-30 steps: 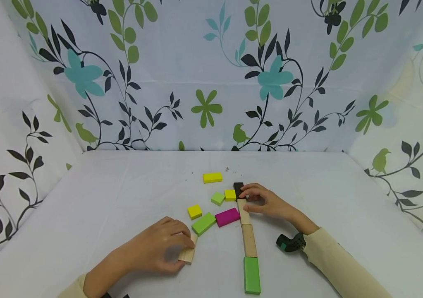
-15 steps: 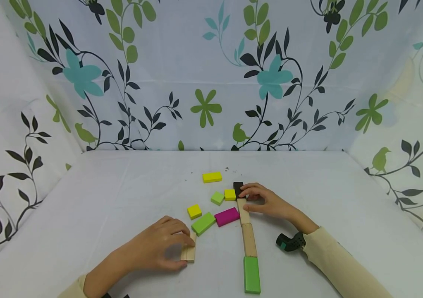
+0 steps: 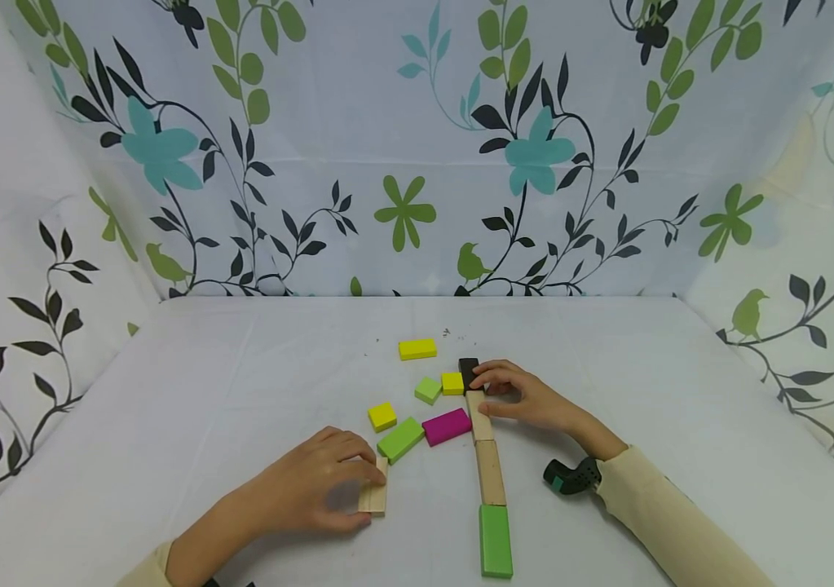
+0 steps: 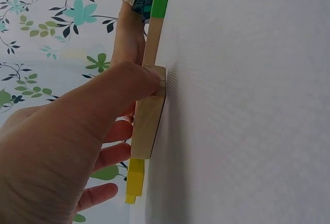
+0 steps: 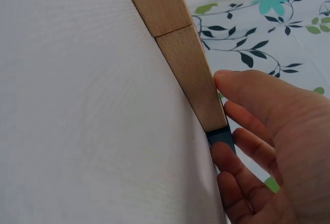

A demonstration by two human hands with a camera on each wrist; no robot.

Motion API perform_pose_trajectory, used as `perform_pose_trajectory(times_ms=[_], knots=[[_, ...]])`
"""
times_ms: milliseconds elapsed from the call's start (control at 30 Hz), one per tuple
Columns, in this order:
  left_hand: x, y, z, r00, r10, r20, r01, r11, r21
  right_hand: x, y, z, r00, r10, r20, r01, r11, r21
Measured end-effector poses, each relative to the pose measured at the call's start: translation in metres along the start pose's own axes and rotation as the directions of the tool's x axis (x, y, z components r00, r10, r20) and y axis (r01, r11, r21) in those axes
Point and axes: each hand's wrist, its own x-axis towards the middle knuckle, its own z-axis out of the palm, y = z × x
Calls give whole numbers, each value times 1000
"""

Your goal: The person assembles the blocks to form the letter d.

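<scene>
My left hand (image 3: 306,483) pinches a plain wooden block (image 3: 376,499) between thumb and fingers, low over the white cloth. Close to that block's far end lies a light green block (image 3: 401,441), followed by a magenta block (image 3: 447,427) that slants toward a straight row. The row runs away from me: a green block (image 3: 496,541), a wooden block (image 3: 491,473), another wooden block (image 3: 482,424) and a black block (image 3: 467,372). With relaxed fingers, my right hand (image 3: 534,401) rests at the row's far end, thumb on the farther wooden block and fingertips at the black one.
Left of the black block are a small yellow block (image 3: 452,383) and a small light green block (image 3: 428,390). Another yellow block (image 3: 382,417) lies nearer, and a longer yellow block (image 3: 417,350) farther back. Patterned cloth (image 3: 417,147) walls the table's back and sides.
The wooden block in my left hand has turned slightly, so that it points more straight away from me. My right hand and the row have stayed put.
</scene>
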Motion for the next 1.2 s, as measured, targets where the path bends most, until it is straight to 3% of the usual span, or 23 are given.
perform_pose_trajectory(times_ms=[200, 367, 633, 800, 1033, 1200], knots=[[0, -1, 1, 1000, 16, -9, -16, 1000, -5, 0, 0, 0, 1000, 2, -1, -2, 1000, -2], [0, 0, 1, 1000, -23, -3, 23, 999, -22, 0, 2, 0, 1000, 4, 1, -4, 1000, 2], [7, -1, -1, 992, -57, -109, 49, 996, -74, 1, 4, -1, 1000, 9, 1, -9, 1000, 5], [9, -7, -4, 989, -83, -126, 75, 995, -71, 1, 4, -1, 1000, 11, 4, -11, 1000, 9], [15, -19, -8, 986, -70, -152, 62, 996, -58, 1, 3, -1, 1000, 8, 8, -8, 1000, 13], [20, -30, -9, 984, -125, -123, 118, 991, -64, 0, 3, -1, 1000, 1, 2, -1, 1000, 9]])
